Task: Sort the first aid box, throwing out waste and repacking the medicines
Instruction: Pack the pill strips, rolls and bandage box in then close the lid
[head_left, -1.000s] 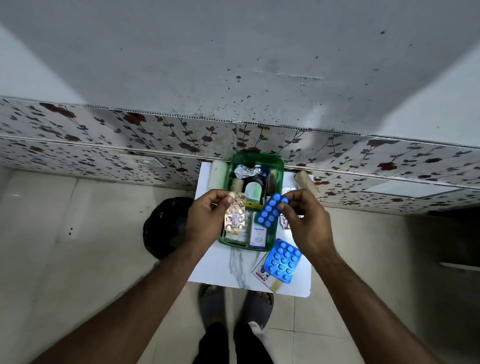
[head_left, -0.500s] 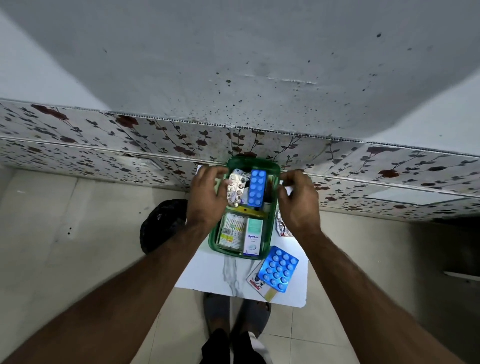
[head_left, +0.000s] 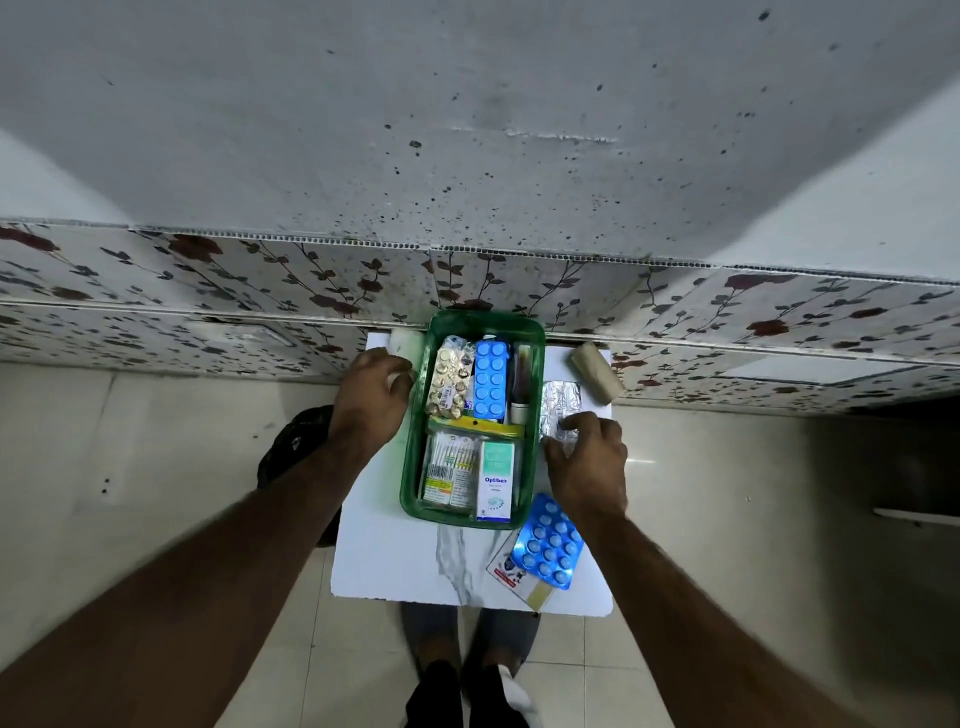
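The green first aid box (head_left: 536, 431) stands on a small white table (head_left: 384, 561). Its far half holds a gold blister strip (head_left: 448, 384), a blue blister strip (head_left: 490, 382) and a dark bottle (head_left: 521, 382). In the near half lie a striped carton (head_left: 449, 470) and an Optibex carton (head_left: 497, 480). My left hand (head_left: 371, 400) is just left of the box, fingers curled over a white bandage roll (head_left: 399, 376). Right of the box, my right hand (head_left: 589, 467) pinches the near end of a silver foil strip (head_left: 560, 397).
A blue blister pack (head_left: 548, 543) lies on a printed card (head_left: 506, 564) at the table's near right. A beige bandage roll (head_left: 597, 371) sits at the far right corner. A black bin bag (head_left: 291, 447) is on the floor, left of the table. A floral-panelled wall runs behind.
The gold and blue strips that my hands held now lie in the box's far half. My left hand has moved out to the white roll, my right hand down to the foil strip.
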